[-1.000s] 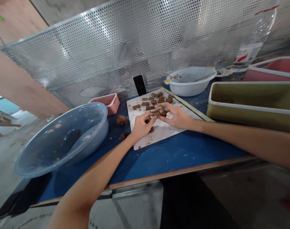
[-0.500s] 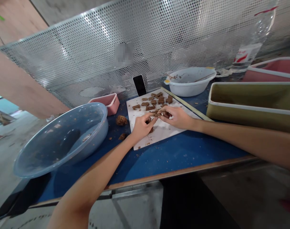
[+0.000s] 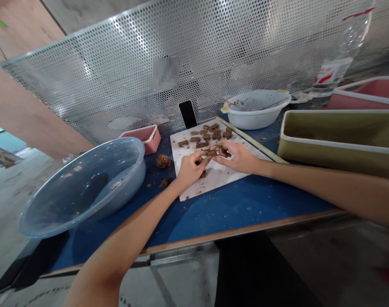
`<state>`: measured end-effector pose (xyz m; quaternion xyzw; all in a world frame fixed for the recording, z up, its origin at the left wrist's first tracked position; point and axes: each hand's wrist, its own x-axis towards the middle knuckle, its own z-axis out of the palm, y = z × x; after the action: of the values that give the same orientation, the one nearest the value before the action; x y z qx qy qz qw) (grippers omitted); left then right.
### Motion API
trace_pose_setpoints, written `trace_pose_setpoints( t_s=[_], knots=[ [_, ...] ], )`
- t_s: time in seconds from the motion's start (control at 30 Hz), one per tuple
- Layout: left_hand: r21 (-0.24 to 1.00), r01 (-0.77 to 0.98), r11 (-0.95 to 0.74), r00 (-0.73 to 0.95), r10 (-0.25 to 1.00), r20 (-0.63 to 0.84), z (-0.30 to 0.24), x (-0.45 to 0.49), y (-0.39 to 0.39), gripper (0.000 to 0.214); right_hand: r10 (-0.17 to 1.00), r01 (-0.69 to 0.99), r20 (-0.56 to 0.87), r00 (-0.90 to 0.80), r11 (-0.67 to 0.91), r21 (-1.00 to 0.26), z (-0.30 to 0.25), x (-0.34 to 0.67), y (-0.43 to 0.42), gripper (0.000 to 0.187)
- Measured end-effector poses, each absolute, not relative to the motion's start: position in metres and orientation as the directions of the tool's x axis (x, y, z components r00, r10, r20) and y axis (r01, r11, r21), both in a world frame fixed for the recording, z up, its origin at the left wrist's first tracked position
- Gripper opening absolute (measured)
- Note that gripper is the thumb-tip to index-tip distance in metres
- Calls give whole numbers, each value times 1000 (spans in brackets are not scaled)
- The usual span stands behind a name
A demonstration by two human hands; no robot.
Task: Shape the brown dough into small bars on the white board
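Note:
Over the white board, my left hand and my right hand meet with their fingertips close together. Between them they pinch a small brown clay piece, partly covered by the fingers. Several similar brown clay pieces lie on the board just beyond my hands. Crumbs are scattered near its front edge. Left of the board, on the blue table, rest a rough brown lump and a smaller lump.
A large blue basin and a pink container stand at the left. A phone leans against the perforated metal screen. Rightward are a white basin, an olive planter, a pink planter and a bottle.
My right hand's fingers have shifted slightly, and a little more of the clay piece shows between my hands. The rest of the scene looks the same.

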<state>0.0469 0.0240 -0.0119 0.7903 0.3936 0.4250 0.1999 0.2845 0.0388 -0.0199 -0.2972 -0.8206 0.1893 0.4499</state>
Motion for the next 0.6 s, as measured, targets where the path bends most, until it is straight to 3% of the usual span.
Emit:
trace_pose_setpoints(
  t_s=[0.37, 0.6],
  knots=[
    [668, 467, -579, 360, 815, 454, -12, 48, 22, 45, 710, 320, 589, -385, 702, -636, -18, 281, 40, 30],
    [640, 466, -611, 366, 792, 489, -13, 46, 24, 45, 618, 350, 643, -451, 786, -510, -19, 285, 42, 40]
  ],
)
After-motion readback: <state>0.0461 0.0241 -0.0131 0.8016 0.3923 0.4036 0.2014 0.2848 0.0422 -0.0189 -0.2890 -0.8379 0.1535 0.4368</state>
